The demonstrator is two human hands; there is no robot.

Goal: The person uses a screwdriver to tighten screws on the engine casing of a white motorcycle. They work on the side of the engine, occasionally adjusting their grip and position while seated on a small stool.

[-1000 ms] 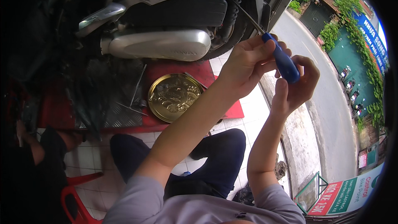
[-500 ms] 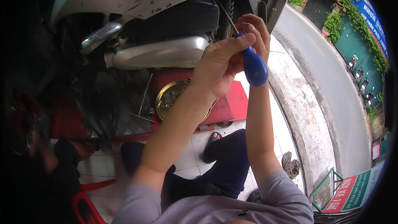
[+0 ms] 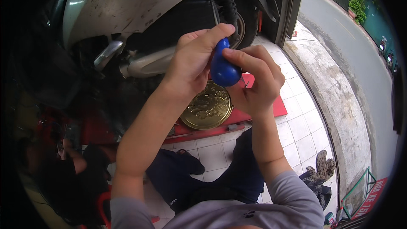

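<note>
1. A grey scooter body (image 3: 140,4) fills the far left, raised over the work so its underside can be reached.
2. A round golden tin lid (image 3: 207,107) lies on the red mat (image 3: 277,107), near at hand, perhaps for keeping small parts.
3. The left hand (image 3: 193,61) wraps the blue screwdriver handle (image 3: 222,68) from the left; the right hand (image 3: 256,85) closes on it from the right, so both steady the tool toward the scooter.

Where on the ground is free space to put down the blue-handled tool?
Bare white floor tiles lie between the red mat and the grey concrete kerb. The mat near the round embossed brass tin lid is crowded; both hands hold the blue-handled tool above it.
</note>
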